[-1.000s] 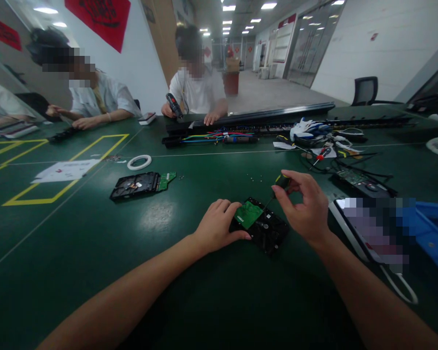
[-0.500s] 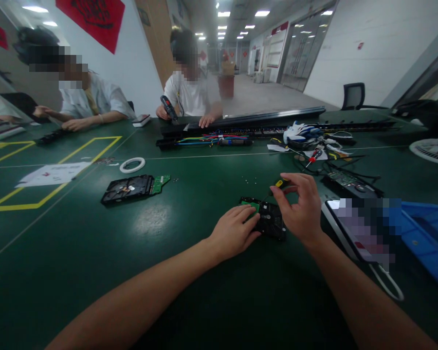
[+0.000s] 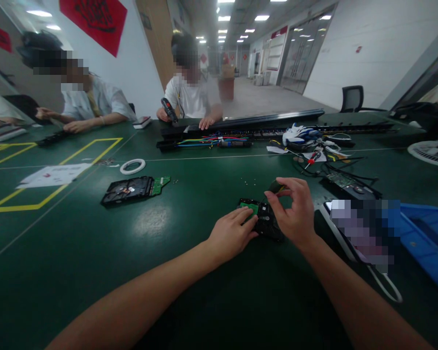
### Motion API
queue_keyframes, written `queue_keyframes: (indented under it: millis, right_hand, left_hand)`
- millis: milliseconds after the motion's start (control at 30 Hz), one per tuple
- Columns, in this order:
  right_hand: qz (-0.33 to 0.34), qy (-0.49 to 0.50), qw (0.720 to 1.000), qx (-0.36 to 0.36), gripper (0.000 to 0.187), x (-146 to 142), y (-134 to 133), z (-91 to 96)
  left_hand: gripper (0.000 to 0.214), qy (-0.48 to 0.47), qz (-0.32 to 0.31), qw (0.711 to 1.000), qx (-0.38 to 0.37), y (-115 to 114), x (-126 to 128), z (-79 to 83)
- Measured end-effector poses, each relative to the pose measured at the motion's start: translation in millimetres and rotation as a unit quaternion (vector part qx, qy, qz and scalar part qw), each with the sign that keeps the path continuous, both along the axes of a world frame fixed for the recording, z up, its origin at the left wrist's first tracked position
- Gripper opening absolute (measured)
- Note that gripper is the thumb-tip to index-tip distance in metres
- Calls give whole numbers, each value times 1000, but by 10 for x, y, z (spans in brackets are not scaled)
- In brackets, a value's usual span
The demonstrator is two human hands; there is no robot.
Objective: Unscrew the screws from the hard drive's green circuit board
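Note:
A black hard drive (image 3: 267,226) lies on the table in front of me, a green circuit board (image 3: 253,207) showing on its upper face. My left hand (image 3: 233,232) grips the drive's left side, fingers over the top and thumb along the near edge. Between the thumb and fingers of my right hand (image 3: 294,210) is the dark handle of a small screwdriver (image 3: 275,186). Its thin shaft slants down to the drive near the board; the tip is too small to make out. Several tiny screws (image 3: 245,182) are scattered just beyond the drive.
Another opened hard drive (image 3: 129,190) sits to the left, near a white ring (image 3: 132,166). On the right are a tablet-like device (image 3: 345,233), a blue tray (image 3: 423,228) and a further drive (image 3: 348,183). Gloves (image 3: 301,133) and wires lie behind. Across the table, a person holds a power drill (image 3: 169,110).
My right hand has shifted slightly left, and the screwdriver handle has turned so less of its yellow shows. My left hand stays on the drive.

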State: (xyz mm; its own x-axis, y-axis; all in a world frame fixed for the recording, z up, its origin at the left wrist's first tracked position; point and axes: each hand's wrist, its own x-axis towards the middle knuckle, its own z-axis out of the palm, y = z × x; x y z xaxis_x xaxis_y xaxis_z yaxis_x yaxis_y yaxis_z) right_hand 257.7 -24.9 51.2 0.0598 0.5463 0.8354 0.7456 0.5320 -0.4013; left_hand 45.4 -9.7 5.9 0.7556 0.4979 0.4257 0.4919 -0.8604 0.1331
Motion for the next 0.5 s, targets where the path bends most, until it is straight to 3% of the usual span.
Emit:
queue_keyframes:
  millis: [133,267,500]
  right_hand:
    - [-17,13,1000,-8,43,39,24,-49]
    - [-11,27,999,-32,54,47,25,-82]
    - [1,3,1000,-31,54,31,1,-34]
  left_hand:
    - [38,-14,-13,999,-27,24,-47,-7]
    - [34,-31,-35,998,-33,84,-157,-32]
    - [55,-59,43,994,-79,172,-277,-54]
